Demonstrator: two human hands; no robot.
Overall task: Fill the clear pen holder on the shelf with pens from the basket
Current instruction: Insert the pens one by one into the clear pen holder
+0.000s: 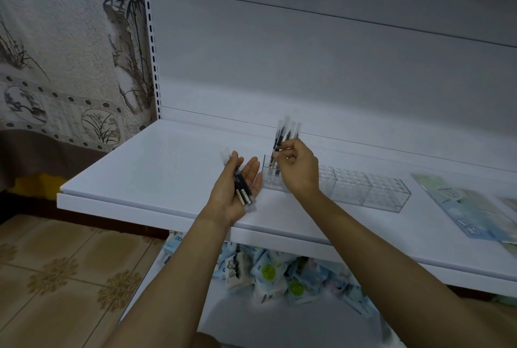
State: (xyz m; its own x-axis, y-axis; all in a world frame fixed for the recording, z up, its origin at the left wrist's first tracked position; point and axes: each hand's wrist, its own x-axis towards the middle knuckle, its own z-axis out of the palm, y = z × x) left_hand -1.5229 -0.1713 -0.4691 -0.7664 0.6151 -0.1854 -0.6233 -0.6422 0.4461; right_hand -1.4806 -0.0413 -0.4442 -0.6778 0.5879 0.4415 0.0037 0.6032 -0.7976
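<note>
Long clear plastic pen holder [363,191] lies on the white metal shelf [167,157], near its front edge. Left hand [235,188], palm up just left of the holder, carries loose black pens [242,188]. Right hand [299,168] pinches a bunch of capped black pens [282,135] above the holder's left end. Flat printed packets [470,207] lie well to the right, and a heap of small packets [279,272] sits on the level beneath.

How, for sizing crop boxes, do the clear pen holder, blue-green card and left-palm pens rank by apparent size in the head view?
Tied: clear pen holder and blue-green card look alike; right hand hides part of the holder.
Then pens in the left hand, smallest.
</note>
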